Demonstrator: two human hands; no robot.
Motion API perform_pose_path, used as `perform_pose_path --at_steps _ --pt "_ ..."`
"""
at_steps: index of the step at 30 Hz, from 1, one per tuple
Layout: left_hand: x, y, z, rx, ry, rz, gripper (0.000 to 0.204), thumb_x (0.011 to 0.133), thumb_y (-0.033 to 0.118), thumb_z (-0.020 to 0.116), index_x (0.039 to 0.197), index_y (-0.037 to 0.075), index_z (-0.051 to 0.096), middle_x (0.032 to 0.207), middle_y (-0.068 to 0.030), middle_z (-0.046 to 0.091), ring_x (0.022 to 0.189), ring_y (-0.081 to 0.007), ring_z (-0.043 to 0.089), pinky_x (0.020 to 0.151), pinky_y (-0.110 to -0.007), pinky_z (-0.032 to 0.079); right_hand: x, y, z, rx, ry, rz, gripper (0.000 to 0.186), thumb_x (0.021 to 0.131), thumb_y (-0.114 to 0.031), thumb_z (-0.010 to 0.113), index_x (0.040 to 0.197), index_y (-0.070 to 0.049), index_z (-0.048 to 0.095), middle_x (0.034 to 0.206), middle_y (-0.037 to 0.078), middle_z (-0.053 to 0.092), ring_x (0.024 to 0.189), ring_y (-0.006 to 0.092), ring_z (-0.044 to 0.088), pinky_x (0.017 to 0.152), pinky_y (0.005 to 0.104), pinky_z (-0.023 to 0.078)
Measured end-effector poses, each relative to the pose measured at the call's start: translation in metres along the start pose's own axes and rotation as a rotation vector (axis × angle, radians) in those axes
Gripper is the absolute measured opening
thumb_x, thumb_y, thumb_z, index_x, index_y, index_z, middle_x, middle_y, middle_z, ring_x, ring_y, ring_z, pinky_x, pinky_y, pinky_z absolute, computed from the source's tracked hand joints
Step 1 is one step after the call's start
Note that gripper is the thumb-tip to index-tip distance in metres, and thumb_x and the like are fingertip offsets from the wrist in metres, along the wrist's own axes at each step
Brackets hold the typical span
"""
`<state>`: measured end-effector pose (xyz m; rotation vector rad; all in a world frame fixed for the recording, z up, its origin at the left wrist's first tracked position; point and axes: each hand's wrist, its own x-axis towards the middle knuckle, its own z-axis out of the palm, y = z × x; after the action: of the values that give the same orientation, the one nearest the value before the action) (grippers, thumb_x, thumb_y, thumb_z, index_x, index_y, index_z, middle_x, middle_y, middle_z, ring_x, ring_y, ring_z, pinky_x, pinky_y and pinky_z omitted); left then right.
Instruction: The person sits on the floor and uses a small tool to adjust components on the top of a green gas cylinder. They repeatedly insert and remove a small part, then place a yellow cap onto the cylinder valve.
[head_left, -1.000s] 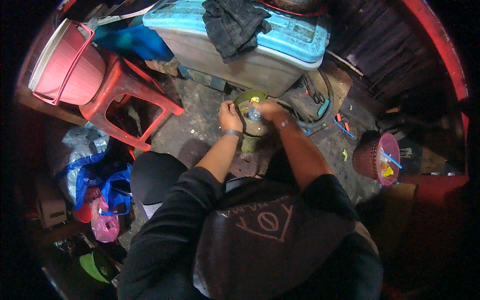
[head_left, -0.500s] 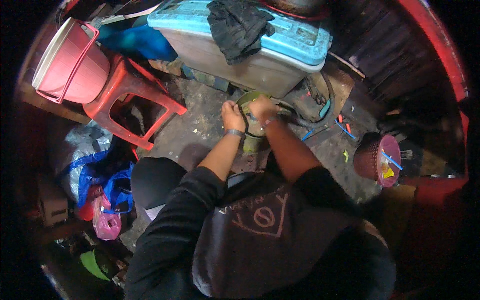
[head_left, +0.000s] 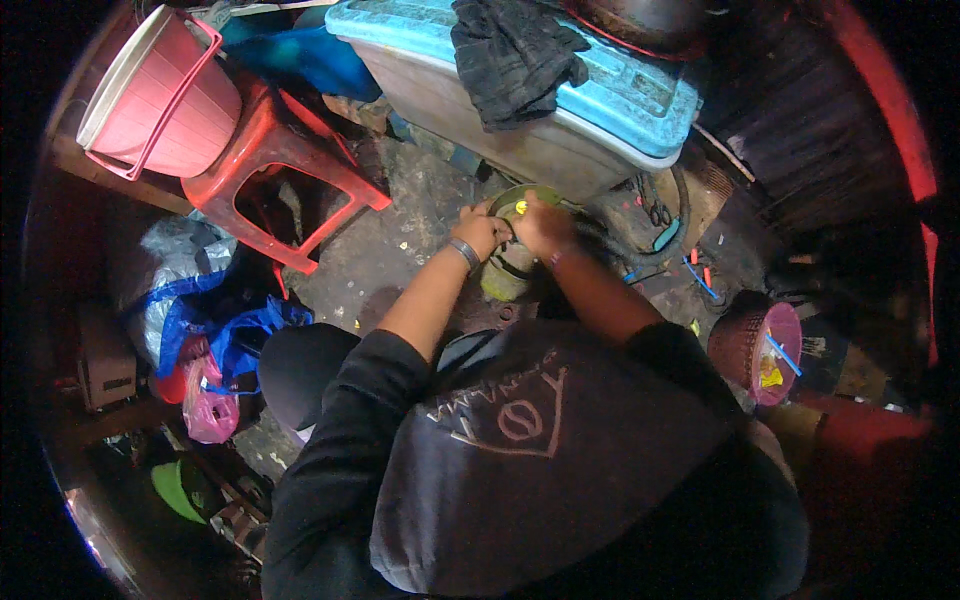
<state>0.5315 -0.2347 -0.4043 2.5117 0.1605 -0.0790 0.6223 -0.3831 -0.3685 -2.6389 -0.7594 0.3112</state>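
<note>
A small green gas cylinder (head_left: 505, 283) stands on the floor between my arms, with a small yellow piece (head_left: 521, 207) inside its top collar. My left hand (head_left: 480, 229) is closed on the left side of that collar, one or more fingers reaching inward. My right hand (head_left: 545, 228) is curled over the top of the cylinder beside the yellow piece; what its fingers grip is hidden and blurred. A dark hose (head_left: 684, 215) curves away to the right, near scissors (head_left: 655, 210) and small blue and orange tools (head_left: 705, 280).
Ahead is a blue-lidded storage box (head_left: 630, 100) with a dark cloth (head_left: 510, 60). At left are a pink bucket (head_left: 160, 100) on a red stool (head_left: 260, 195) and blue-handled bags (head_left: 185, 290). A pink basket (head_left: 740, 355) stands at right, a green object (head_left: 178, 490) lower left.
My left hand has shifted right and reaches further over the collar. My right hand has moved in the view and its grip looks turned. The yellow piece, covered half a second ago, shows again.
</note>
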Motion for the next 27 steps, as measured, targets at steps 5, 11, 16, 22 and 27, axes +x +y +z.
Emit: perform_pose_path --at_steps 5,11,16,22,27 --pt "0.019 -0.013 0.001 0.183 -0.199 0.017 0.026 0.083 0.045 0.067 0.099 0.026 0.076 0.117 -0.0092 0.065 0.118 -0.0331 0.046 0.103 -0.048 0.030 0.034 -0.006 0.003 -0.235 -0.487 -0.156 0.036 0.086 -0.026 0.051 0.112 -0.006 0.065 0.120 0.026 0.058 0.111 0.0418 0.058 0.092 0.0570 0.044" --pt "0.025 -0.002 -0.015 0.329 -0.517 0.019 0.044 0.078 0.058 0.066 0.105 0.024 0.075 0.113 -0.0073 0.067 0.119 -0.0306 0.046 0.101 -0.048 0.034 0.021 -0.030 0.005 -0.039 -0.191 0.270 0.035 0.083 -0.025 0.054 0.106 -0.005 0.070 0.115 0.020 0.065 0.106 0.0397 0.062 0.093 0.0591 0.042" --pt "0.019 0.029 -0.020 0.402 -0.417 -0.183 0.049 0.078 0.052 0.068 0.114 0.020 0.071 0.147 -0.0149 0.039 0.128 -0.0407 0.040 0.101 -0.050 0.044 0.018 -0.034 -0.007 -0.307 -0.323 0.064 0.033 0.082 -0.029 0.055 0.103 -0.010 0.072 0.113 0.016 0.067 0.103 0.0394 0.064 0.091 0.0600 0.043" --pt "0.011 0.037 -0.012 0.497 -0.138 -0.080 0.040 0.086 0.023 0.059 0.122 0.005 0.063 0.145 -0.0202 0.040 0.127 -0.0445 0.044 0.101 -0.046 0.044 0.025 -0.030 0.007 -0.067 -0.073 0.199 0.035 0.084 -0.033 0.054 0.098 -0.007 0.073 0.112 0.018 0.067 0.099 0.0367 0.066 0.086 0.0557 0.049" --pt "0.010 0.028 -0.021 -0.112 -0.122 -0.153 0.063 0.084 0.021 0.063 0.142 0.008 0.041 0.144 -0.0216 0.036 0.118 -0.0433 0.051 0.102 -0.045 0.042 0.037 -0.016 0.013 0.082 -0.262 0.283 0.038 0.087 -0.031 0.047 0.102 -0.005 0.071 0.109 0.022 0.066 0.100 0.0397 0.064 0.087 0.0514 0.050"
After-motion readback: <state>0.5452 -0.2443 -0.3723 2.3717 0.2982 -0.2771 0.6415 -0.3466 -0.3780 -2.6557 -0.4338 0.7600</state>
